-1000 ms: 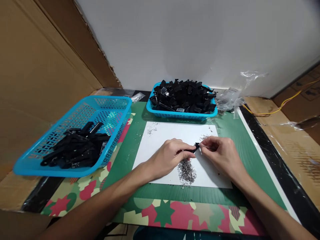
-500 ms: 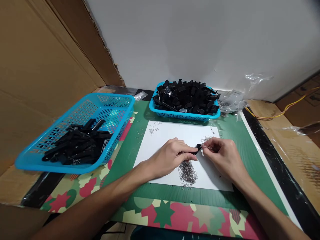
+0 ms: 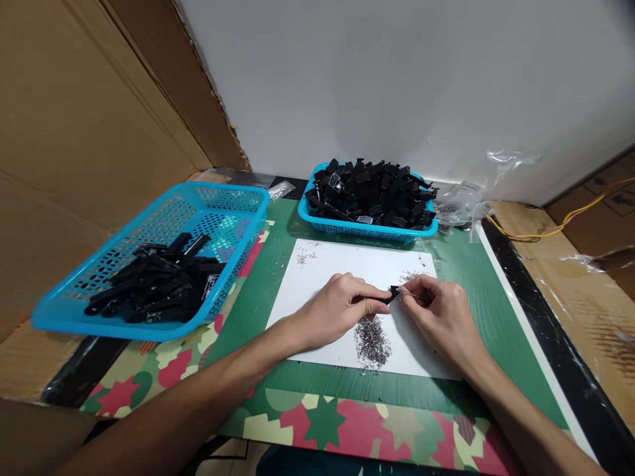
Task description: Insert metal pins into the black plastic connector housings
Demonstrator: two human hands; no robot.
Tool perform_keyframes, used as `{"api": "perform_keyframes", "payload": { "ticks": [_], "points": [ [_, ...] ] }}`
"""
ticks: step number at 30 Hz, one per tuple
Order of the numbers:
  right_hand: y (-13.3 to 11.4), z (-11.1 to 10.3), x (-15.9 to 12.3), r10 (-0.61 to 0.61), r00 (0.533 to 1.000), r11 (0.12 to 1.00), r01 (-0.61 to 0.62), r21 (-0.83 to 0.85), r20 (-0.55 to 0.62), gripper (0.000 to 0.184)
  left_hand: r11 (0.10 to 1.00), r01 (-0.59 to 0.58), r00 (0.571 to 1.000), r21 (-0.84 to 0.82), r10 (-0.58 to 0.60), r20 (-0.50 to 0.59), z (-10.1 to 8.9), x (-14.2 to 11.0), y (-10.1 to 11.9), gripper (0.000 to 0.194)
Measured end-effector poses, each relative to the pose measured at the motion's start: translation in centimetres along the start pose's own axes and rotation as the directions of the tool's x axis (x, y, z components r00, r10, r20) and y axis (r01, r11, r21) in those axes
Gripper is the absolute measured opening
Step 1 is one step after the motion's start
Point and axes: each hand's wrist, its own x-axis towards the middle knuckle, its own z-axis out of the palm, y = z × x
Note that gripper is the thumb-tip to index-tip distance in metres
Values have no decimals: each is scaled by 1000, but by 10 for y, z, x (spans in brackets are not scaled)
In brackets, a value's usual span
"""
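Pinching a black part [image 3: 394, 291] (left fingers [image 3: 371, 290]) and thin metal piece [image 3: 406, 291] (right fingers [image 3: 423, 283]) above white paper [image 3: 342, 261], wall [image 3: 377, 86] behind.

Wall [image 3: 387, 79]: dim grey, faintly shadowed mid-width.
White paper [image 3: 342, 260]: brightest, softly shadowed beside the right hand [image 3: 439, 311].
Plastic bag [image 3: 461, 201], far right: pale glints.
Black parts [image 3: 377, 192], far: detail lost in darkness.
Metal bits [image 3: 373, 344]: fine outlines blurred together.
Forearms [image 3: 213, 390]: stretched toward the near corners by wide-angle distortion.

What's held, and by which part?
The left hand pinches a black piece by its left end; the right hand holds a thin metal item, spot unclear.
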Motion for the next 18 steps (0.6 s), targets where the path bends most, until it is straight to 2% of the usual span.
{"api": "perform_keyframes", "payload": {
  "ticks": [5,11,18],
  "points": [
    [-2,1,-1,10,1000,1000,-10,20,8,23,999,35,999,-28,-35,4,0,0,0,23],
    [3,3,-1,-83,997,996,83,-32,5,14,994,74,997,-78,-74,0,2,0,0,23],
    [-3,-15,7,-25,991,1000,25,8,131,28,987,134,991,-93,-135,-13,-1,0,1,25]
  ]
}}
